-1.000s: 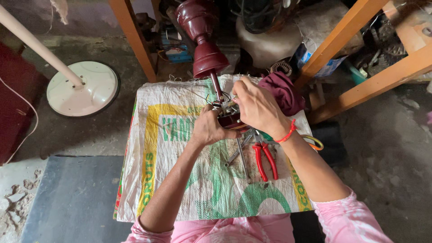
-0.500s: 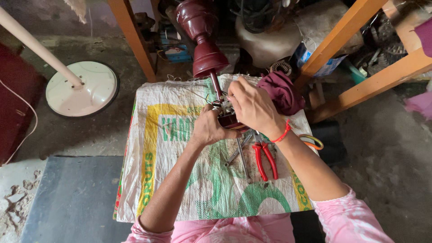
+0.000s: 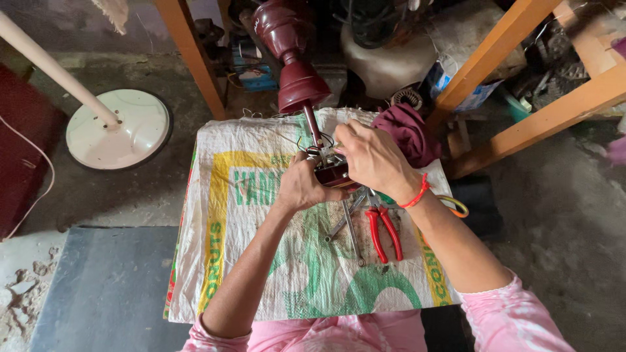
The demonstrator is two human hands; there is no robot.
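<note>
Both hands are in at the far middle of the counter (image 3: pixel 195 261), which is draped in a printed woven sack (image 3: pixel 313 280). The left hand (image 3: pixel 301 188) is curled around the near side of a small dark-red housing (image 3: pixel 334 175), fingers wrapped and gripping it. The right hand (image 3: pixel 370 158) comes over the top of the same housing, fingers bent down and pinched at the point where thin wires (image 3: pixel 313 145) gather at the base of a metal rod (image 3: pixel 314 127); exactly what the fingertips pinch is hidden under the hand. That rod runs away from the person, past the counter's far edge, into a maroon bell-shaped cover (image 3: pixel 303 88) and on up to a maroon fan body (image 3: pixel 280 26).

Just nearer than the hands, toward the right edge, lie red-handled pliers (image 3: pixel 383 233), and beside them slim grey metal tools (image 3: pixel 349 225), their tips crossing. A maroon cloth (image 3: pixel 407 130) is bunched at the far right corner, touching the right hand's knuckles. A red thread band (image 3: pixel 417 193) sits on the right wrist.

Off the left edge, on the floor, stands a round white base (image 3: pixel 120 130) with its pale pole (image 3: pixel 45 62) slanting up.
</note>
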